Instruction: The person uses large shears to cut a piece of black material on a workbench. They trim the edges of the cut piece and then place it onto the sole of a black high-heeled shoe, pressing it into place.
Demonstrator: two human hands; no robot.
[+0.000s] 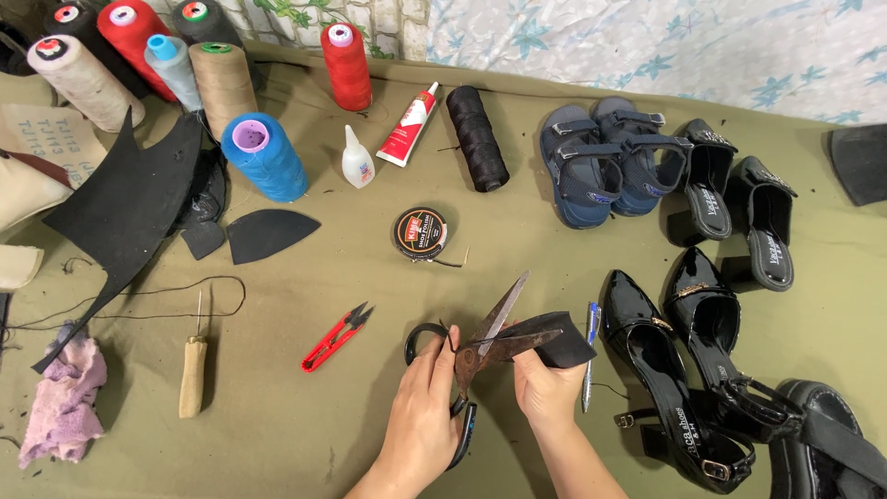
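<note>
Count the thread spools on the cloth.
8: seven clustered at top left, cream, two black, two red, tan, blue; a black one lies centre. Others may be hidden.

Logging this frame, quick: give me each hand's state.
Left hand: closed on the handles of the rusty scissors, blades open.
Right hand: pinching the black piece of material between the blades.
</note>
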